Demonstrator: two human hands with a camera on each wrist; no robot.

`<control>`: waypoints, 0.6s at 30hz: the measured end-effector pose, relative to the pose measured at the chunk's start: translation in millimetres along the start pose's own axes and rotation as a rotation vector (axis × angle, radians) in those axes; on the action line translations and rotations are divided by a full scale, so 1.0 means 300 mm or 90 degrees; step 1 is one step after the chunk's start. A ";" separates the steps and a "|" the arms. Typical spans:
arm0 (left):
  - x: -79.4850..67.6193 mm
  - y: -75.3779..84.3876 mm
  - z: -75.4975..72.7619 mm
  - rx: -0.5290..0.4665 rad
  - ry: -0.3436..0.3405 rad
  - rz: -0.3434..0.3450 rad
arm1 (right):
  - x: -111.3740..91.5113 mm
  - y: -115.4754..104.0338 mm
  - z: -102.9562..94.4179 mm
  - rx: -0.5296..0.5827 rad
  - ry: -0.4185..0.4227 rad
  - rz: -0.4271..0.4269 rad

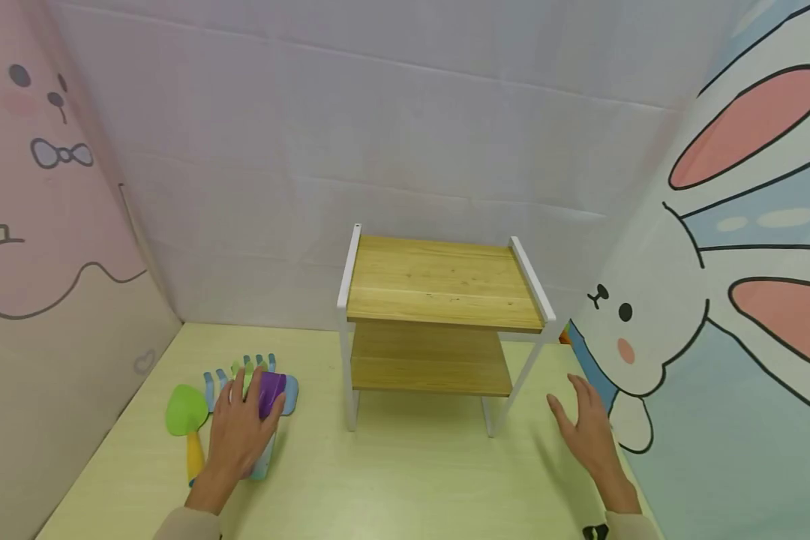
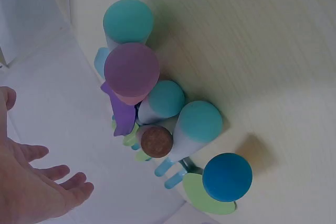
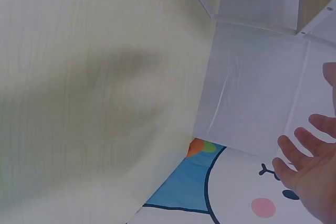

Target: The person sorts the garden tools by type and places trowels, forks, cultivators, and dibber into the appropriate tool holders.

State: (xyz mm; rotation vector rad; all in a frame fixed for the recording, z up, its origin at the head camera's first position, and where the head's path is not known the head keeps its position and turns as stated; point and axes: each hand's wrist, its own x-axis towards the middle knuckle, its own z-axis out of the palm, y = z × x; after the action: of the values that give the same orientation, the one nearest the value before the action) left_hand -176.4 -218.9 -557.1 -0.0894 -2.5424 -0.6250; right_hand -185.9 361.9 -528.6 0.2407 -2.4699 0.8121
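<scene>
My left hand (image 1: 238, 431), fingers apart and loosely bent, is over a cluster of toy garden tools at the table's left and holds nothing. Among them are a purple piece (image 1: 271, 393) and several blue and light green rake prongs (image 1: 209, 388). A toy shovel (image 1: 186, 410) with a green blade and yellow handle lies at the cluster's left. In the left wrist view the handles show round ends, one pale purple (image 2: 132, 70), one deep blue (image 2: 227, 177). Over the right side of the table is my right hand (image 1: 586, 429), fingers spread, with nothing in it.
A two-tier shelf (image 1: 445, 285) with wooden boards and a white frame stands mid-table towards the back. Behind the pale table (image 1: 391, 480) hangs a white sheet (image 1: 405, 135). Cartoon-printed panels border both sides, a rabbit (image 1: 655, 330) on the right one. A small black object (image 1: 595, 532) is by the right sleeve.
</scene>
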 end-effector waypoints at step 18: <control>-0.075 0.026 -0.035 -0.094 -0.039 -0.177 | 0.051 -0.125 0.001 0.180 0.079 0.036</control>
State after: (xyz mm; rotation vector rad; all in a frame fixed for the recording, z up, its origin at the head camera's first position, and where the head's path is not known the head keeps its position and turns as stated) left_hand -150.6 -215.4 -557.2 0.2008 -2.5863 -0.9294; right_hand -186.9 331.4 -502.0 0.2148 -2.2512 1.1646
